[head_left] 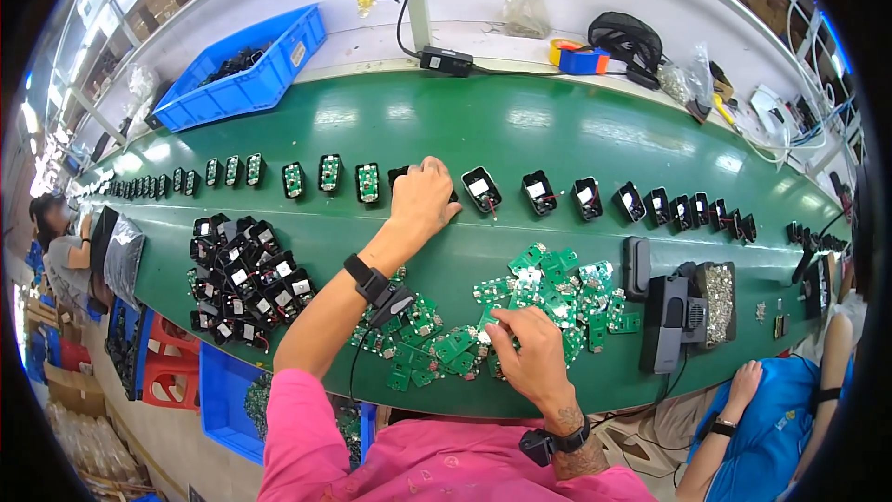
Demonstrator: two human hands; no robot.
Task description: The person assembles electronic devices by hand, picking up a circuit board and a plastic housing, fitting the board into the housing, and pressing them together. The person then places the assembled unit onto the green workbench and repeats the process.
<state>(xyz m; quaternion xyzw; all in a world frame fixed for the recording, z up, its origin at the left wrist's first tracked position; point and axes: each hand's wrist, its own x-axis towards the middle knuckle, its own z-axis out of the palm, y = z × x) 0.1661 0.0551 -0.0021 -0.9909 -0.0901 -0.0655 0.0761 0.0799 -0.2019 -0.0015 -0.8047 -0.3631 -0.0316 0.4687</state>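
Observation:
My left hand (423,197) reaches to the row of small black plastic housings. Its fingers close over one black housing (398,173), mostly hidden beneath them. Just left of it stands a housing with a green circuit board in it (367,183); to the right, a housing (481,191) shows a white block and thin wires. My right hand (534,353) is over the loose pile of green circuit boards (557,293), thumb and forefinger pinched at the edge of a green circuit board (487,317). More loose boards (418,316) lie between my arms.
Black housings are heaped (243,279) left of my left forearm. A blue crate (246,74) stands at the back left. A black device (664,321) and a tray of small metal parts (714,305) are on the right. Co-workers sit at both sides, one in a blue shirt (757,428).

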